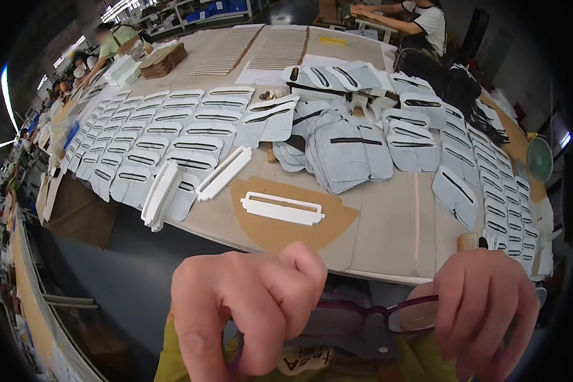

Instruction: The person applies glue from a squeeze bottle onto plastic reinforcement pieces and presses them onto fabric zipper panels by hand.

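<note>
A pair of purple-framed eyeglasses (375, 311) is held low, close in front of my body. My left hand (245, 305) has its fingers curled at one side of the frame. My right hand (487, 305) is closed at the other side, its fingers bent downward. A bit of purple frame shows under each hand, while the fingertips' exact grip is hidden. Beyond the hands, a white slotted plastic strip (280, 211) lies on brown cardboard (256, 237) at the table's near edge.
Rows of grey fabric pieces with dark slots (143, 143) cover the table's left; others (458, 153) run down its right. A grey pile (350, 159) lies mid-table. More white strips (224, 173) rest nearby. A person (426, 28) sits at the far side; others are far left.
</note>
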Demonstrator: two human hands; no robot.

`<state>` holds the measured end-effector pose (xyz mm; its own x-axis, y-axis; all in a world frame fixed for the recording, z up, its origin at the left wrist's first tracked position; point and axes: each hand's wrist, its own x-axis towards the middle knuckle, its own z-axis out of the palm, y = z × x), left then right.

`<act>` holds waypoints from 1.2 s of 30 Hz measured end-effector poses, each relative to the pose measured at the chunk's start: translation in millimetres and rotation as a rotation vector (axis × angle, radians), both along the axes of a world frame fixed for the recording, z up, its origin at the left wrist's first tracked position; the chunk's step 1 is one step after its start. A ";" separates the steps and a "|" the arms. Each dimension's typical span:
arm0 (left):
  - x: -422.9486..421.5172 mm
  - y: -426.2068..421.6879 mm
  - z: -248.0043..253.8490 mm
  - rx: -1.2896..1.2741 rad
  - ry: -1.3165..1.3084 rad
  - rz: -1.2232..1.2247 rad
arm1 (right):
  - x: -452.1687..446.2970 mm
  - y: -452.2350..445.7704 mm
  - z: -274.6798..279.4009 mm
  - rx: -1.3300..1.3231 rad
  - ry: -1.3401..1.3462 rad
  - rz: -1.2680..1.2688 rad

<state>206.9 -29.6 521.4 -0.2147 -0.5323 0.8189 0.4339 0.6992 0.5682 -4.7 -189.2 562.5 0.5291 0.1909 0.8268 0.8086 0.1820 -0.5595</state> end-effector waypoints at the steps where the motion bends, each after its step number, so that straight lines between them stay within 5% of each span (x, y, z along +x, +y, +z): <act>1: -2.0 -10.3 -1.0 0.006 0.001 0.000 | 1.7 0.5 1.0 -0.051 -0.063 0.014; 3: -5.9 -41.7 0.5 -0.507 0.115 -0.072 | -3.2 6.4 2.6 -0.005 -0.060 -0.031; 4: -3.8 -34.1 1.6 -0.515 0.106 -0.074 | -6.2 9.3 3.1 0.034 -0.057 -0.075; 6: 0.8 -11.9 1.0 -0.146 -0.044 0.238 | -13.3 12.4 -0.8 0.063 -0.037 -0.139; 10: 11.2 -8.9 -10.9 -0.187 -0.178 0.416 | -15.9 11.9 -9.3 0.066 -0.027 -0.263; 16: -4.4 -13.1 2.4 -0.320 0.048 0.259 | -3.1 11.3 -27.2 0.216 -0.202 -0.726; 17: -4.1 -10.2 7.9 -0.258 0.060 0.201 | -17.5 8.5 -31.6 0.193 0.025 -0.594; 24: -38.9 21.4 26.0 -0.099 0.399 0.314 | -23.9 21.8 -1.3 0.222 0.144 -0.436; 26: -58.3 41.5 41.6 0.218 0.230 0.604 | -28.4 21.4 -0.8 0.216 0.123 -0.455; 30: -33.4 32.8 41.1 0.212 0.108 0.275 | -44.2 20.8 -0.6 0.191 0.050 -0.497; 32: -38.0 8.9 30.0 -0.084 0.218 0.082 | -53.9 21.8 -0.3 0.178 0.022 -0.523; 36: -40.4 11.3 31.6 0.054 0.155 0.123 | -66.3 22.0 1.2 0.137 -0.053 -0.545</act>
<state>166.5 -18.2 553.0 -0.0194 -0.5906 0.8068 0.4324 0.7226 0.5393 -71.1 -167.2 563.7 0.4784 -0.2091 0.8529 0.8322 -0.2020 -0.5163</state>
